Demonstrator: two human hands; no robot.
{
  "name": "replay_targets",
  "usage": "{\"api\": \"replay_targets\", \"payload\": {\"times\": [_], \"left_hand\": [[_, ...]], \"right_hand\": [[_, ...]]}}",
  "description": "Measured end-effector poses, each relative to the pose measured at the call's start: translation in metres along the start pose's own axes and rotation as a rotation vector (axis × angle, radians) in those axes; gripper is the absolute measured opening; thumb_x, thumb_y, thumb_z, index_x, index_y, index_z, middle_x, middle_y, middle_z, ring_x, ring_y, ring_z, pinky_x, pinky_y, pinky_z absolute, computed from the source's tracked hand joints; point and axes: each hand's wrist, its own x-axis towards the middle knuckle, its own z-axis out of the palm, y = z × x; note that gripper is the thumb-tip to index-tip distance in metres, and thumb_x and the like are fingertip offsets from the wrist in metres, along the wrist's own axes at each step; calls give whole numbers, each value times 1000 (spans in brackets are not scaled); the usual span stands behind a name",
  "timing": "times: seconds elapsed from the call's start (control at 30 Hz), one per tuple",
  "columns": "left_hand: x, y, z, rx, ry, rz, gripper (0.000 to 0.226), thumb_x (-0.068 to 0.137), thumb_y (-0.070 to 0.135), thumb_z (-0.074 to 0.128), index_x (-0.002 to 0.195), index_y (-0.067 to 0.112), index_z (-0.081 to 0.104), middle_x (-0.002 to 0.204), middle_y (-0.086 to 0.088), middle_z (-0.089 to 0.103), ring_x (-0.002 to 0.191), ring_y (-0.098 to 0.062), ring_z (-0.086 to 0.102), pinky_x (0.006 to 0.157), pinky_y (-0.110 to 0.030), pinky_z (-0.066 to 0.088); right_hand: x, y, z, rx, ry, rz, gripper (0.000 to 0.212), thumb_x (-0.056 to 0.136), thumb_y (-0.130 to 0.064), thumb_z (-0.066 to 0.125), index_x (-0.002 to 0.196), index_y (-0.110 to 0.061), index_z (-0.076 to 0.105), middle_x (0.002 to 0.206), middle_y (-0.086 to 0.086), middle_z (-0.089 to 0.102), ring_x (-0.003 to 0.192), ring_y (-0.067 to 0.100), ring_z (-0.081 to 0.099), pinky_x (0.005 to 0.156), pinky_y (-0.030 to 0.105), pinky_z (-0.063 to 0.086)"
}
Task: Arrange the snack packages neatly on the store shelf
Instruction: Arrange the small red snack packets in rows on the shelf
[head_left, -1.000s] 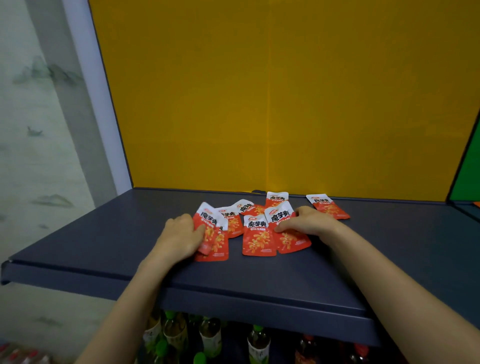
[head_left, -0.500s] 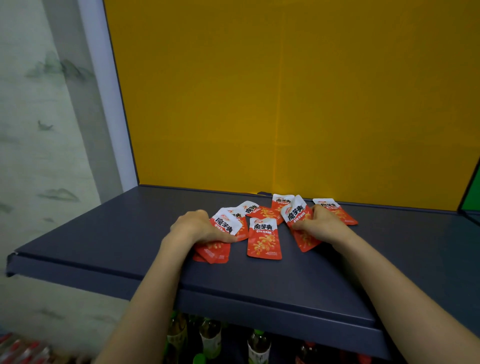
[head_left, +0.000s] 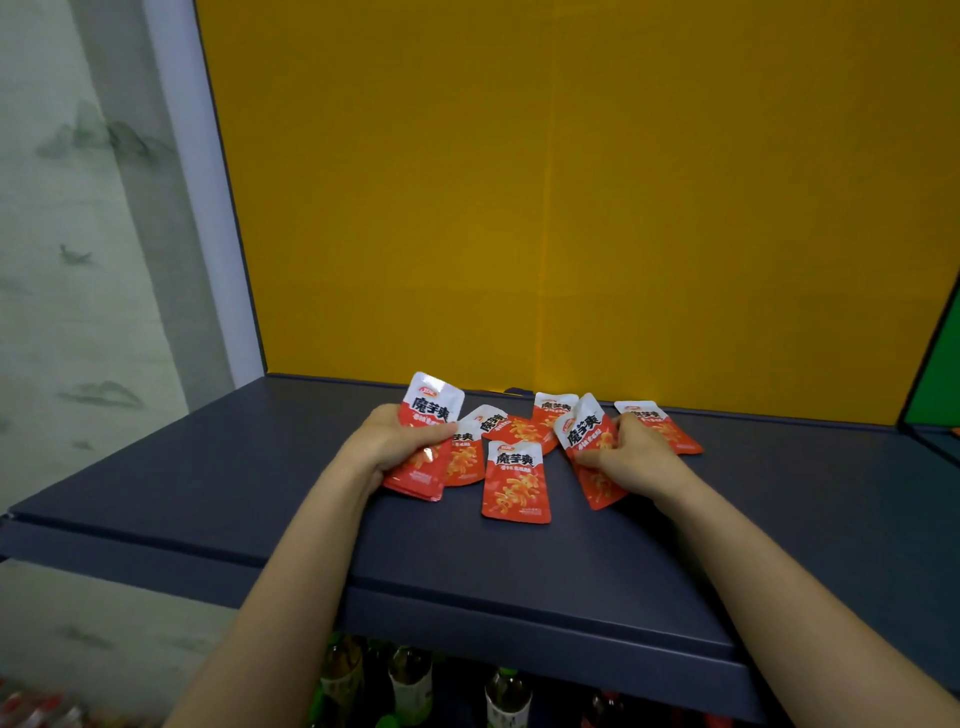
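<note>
Yellow back panel (head_left: 571, 208) closes off the bay, and the dark blue shelf (head_left: 208, 467) in front of it carries a loose cluster of red-and-white snack packets (head_left: 511, 427) near the back, about mid-width. The left hand (head_left: 397, 441) grips a raised packet (head_left: 434, 408), thumb across its face and fingers curled behind, its white top tipped up off the board (the lower edges look layered, so there may be more than one in that grip; I cannot tell). A second packet (head_left: 467, 460) lies partly hidden under the held one. The right hand (head_left: 631, 460) pinches a tilted packet (head_left: 582, 431), fingers curled round its lower half. One centre packet (head_left: 516, 483) lies flat between the two hands, printed side up, nearest the front edge. A back packet (head_left: 551, 410) lies close to the panel, and a far-right packet (head_left: 662, 426) lies flat just behind the right hand. Below the shelf, the lower bay holds upright labelled bottles (head_left: 506, 696). Pale wallpaper (head_left: 78, 312) with an ink-wash landscape stands at the left; a green panel (head_left: 940, 374) edges the right.
</note>
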Motion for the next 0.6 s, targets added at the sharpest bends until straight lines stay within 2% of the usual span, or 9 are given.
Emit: {"api": "replay_targets", "payload": {"times": [0.07,0.1,0.17,0.2,0.27,0.43,0.5,0.57,0.6], "left_hand": [[15,-3,13,72,10,5,19,74,24,77,86,15,66,102,-14,71,69,-15,67,68,-26,57],[24,-4,17,178,34,4,30,70,32,78,91,15,66,110,-14,69,84,-20,67,82,-32,55],[35,-3,23,563,114,-21,66,66,55,73,113,11,59,126,-14,58,117,-29,51,100,-36,40],[37,-2,25,716,144,-34,77,68,61,68,122,9,52,133,-15,51,126,-31,42,103,-37,34],[36,3,29,790,153,-35,87,70,62,66,131,4,40,139,-16,42,132,-33,32,105,-40,31],[35,10,36,450,81,-73,109,65,32,83,141,-2,13,143,-20,39,131,-34,39,105,-42,38],[39,7,34,388,78,-74,100,56,32,88,134,0,34,133,-19,51,120,-33,51,100,-42,45],[42,2,31,312,73,-43,72,49,29,90,108,4,59,113,-14,65,101,-30,62,91,-42,52],[43,-1,30,244,66,-20,52,52,22,90,93,6,64,105,-14,68,93,-29,65,87,-41,54]], "right_hand": [[-1,0,0,2,9,-2,40,85,-30,65,113,-6,48,114,11,56,102,24,53,76,30,40],[-2,0,0,2,14,-3,42,85,-29,65,115,-6,48,115,11,56,106,25,54,78,31,41],[-3,0,-1,-3,18,-6,44,85,-29,65,117,-5,48,118,12,57,109,25,54,81,32,42],[-4,0,0,-3,20,-8,44,84,-30,65,117,-5,48,119,12,57,110,25,54,82,33,43],[-4,0,0,0,22,-10,44,84,-29,66,117,-6,49,119,12,58,109,25,55,86,35,44],[-7,-1,-1,19,20,-18,45,84,-29,66,118,-6,47,118,11,59,104,23,56,86,35,45],[-7,0,-1,23,21,-25,45,85,-29,65,119,-6,47,119,10,59,105,23,56,89,36,45],[-6,1,-2,37,34,-29,48,86,-30,64,122,-5,46,123,11,57,111,24,55,92,37,44],[-6,2,-2,44,49,-38,50,86,-29,64,125,-5,45,126,10,56,114,25,53,94,36,44]]}}
